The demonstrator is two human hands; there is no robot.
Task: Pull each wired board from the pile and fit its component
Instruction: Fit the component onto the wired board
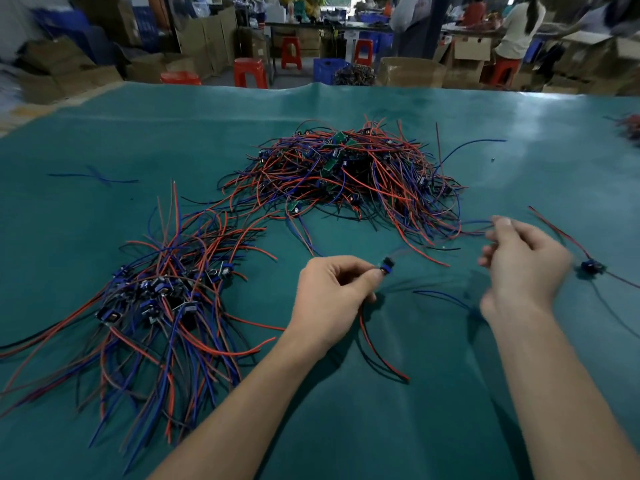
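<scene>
Presently, left hand (332, 292) pinches a board (386, 266); right hand (519, 261), blurred, pinches its wire (476, 223). Done stack (162, 292) lies left on the bench (415, 410); the far pile (349, 174) looks larger, so most remains.

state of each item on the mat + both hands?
left hand: pinches wired board, lifted off the mat
right hand: blurred, fingers curled, seems to pinch a thin wire
far pile: tangled heap
near-left pile: spread flat, wires fanned out
single unit: lying apart, right of right hand
</scene>
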